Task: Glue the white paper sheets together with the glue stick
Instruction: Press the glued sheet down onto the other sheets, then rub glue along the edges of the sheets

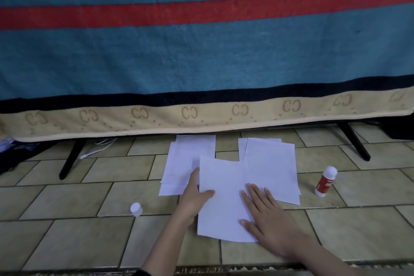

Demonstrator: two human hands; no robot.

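Head view: the left hand (194,197) grips the left edge of the nearest white sheet (221,199), thumb on top; the right hand (268,219) presses flat on it, fingers straight. The glue stick (325,182) stands uncapped to the right on the tiled floor (67,197).

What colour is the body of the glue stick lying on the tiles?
Red with white ends, the glue stick shows best in the head view.

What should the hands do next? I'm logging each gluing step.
Probably keep the right hand flat on the front sheet and smooth it down, since the left hand only holds its edge and the glue stick lies aside, its cap off.
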